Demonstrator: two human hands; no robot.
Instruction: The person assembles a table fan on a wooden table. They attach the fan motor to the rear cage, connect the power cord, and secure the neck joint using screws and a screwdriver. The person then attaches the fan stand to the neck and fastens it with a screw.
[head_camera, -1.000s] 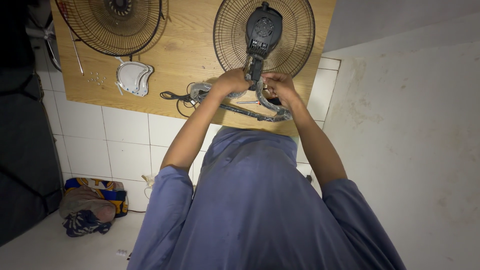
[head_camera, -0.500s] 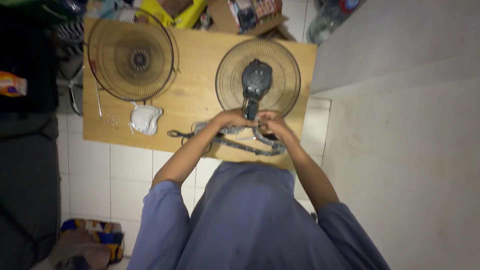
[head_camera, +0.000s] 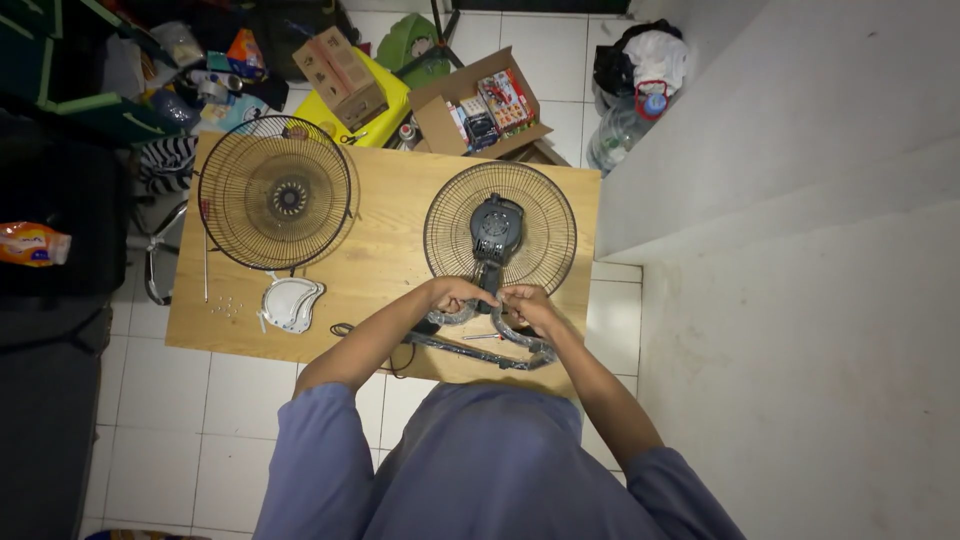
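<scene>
A dark grey fan motor housing (head_camera: 495, 228) lies on a round wire fan guard (head_camera: 540, 215) on a wooden table (head_camera: 390, 230). My left hand (head_camera: 452, 296) and my right hand (head_camera: 527, 305) both grip the neck of the fan where it meets a curved grey base ring (head_camera: 520, 345) at the table's near edge. A second wire fan guard (head_camera: 275, 192) lies apart at the table's left. Below it rests a white fan blade piece (head_camera: 290, 303).
A black cable (head_camera: 345, 329) trails off the near table edge. Small screws (head_camera: 226, 306) lie near the left guard. Cardboard boxes (head_camera: 478, 105), a yellow box (head_camera: 375, 105) and a water jug (head_camera: 625, 125) crowd the floor beyond the table. A white wall (head_camera: 790, 200) rises at right.
The camera view has pulled back and up, showing the whole table and the clutter behind it. Both hands stay on the fan's neck and base ring.
</scene>
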